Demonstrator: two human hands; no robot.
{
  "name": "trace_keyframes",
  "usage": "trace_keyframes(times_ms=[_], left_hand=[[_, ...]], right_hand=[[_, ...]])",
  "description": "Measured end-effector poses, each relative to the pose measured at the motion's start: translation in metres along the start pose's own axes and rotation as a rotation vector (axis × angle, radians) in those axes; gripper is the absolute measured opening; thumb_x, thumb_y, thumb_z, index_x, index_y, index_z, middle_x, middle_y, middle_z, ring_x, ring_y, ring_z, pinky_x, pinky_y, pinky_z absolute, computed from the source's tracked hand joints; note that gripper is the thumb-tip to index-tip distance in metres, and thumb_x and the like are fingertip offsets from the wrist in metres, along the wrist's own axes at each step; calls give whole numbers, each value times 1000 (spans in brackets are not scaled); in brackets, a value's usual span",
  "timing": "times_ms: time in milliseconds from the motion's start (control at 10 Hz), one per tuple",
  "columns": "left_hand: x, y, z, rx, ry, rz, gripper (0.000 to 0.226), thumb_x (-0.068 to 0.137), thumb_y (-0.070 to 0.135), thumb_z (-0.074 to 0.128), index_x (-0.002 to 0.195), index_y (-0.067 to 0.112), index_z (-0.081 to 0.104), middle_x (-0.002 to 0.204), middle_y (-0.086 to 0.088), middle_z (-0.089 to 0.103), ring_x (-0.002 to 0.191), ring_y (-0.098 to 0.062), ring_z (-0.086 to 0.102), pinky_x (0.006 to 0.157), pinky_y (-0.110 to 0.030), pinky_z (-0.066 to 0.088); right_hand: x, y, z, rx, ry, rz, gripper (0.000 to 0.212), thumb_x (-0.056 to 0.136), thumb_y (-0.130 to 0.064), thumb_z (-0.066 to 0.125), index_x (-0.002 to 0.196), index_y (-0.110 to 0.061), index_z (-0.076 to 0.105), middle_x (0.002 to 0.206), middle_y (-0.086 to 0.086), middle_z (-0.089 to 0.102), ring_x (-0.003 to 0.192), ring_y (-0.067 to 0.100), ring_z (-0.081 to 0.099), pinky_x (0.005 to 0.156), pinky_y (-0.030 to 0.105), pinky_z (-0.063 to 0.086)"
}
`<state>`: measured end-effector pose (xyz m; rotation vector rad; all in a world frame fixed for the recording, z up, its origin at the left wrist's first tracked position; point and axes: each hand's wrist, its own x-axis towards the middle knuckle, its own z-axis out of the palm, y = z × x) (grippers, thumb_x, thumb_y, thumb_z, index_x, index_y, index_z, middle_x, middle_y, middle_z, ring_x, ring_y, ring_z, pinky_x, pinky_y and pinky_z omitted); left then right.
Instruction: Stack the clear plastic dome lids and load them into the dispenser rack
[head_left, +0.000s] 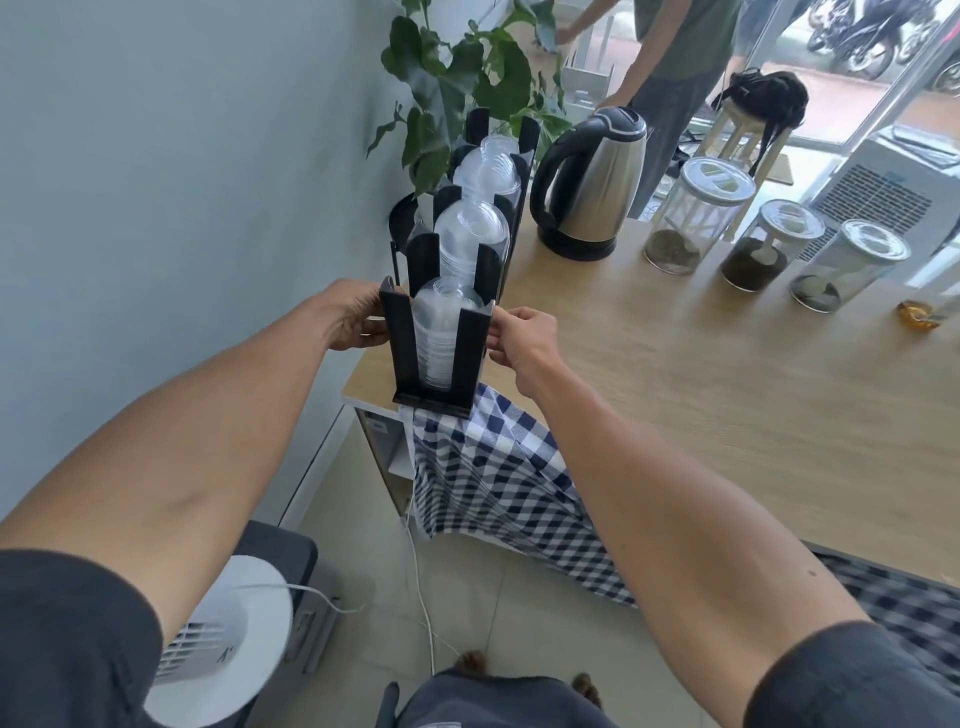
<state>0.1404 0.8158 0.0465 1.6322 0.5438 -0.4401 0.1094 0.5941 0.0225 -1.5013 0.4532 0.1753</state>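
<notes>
While pressed to both sides of the rack:
Left hand (349, 318): fingers curled shut against the left wall of the dispenser rack (439, 358).
Right hand (521, 340): fingertips pinched on the right wall, thumb on top.
Dispenser rack: black, upright at the near corner of the surface (701, 395), base overlapping a checked cloth (498, 467).
Dome lids (445, 332): clear stacks filling three slots, near to far.
Farther back: kettle (592, 187), then three jars (763, 234).

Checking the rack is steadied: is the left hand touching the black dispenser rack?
Touching. The head view shows the left hand with fingers pressed against the outer left wall of the dispenser rack.
</notes>
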Motion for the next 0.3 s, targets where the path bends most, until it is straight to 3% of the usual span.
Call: trace_keyframes(times_ms=[200, 300], left_hand=[[-11, 5, 4, -33, 54, 49, 6, 78, 11, 76, 78, 13, 69, 88, -8, 71, 82, -24, 69, 82, -34, 58], [-22, 21, 6, 10, 193, 158, 4, 77, 16, 69, 76, 14, 66, 84, -6, 69, 71, -19, 65, 76, -33, 54]], right_hand=[[-8, -7, -5, -3, 16, -32, 12, 87, -19, 71, 89, -9, 64, 77, 9, 69, 65, 17, 63, 52, 24, 48], [-15, -21, -13, -43, 43, -109, 13, 88, -23, 68, 86, -11, 65, 71, 4, 65, 58, 14, 58, 53, 27, 44]])
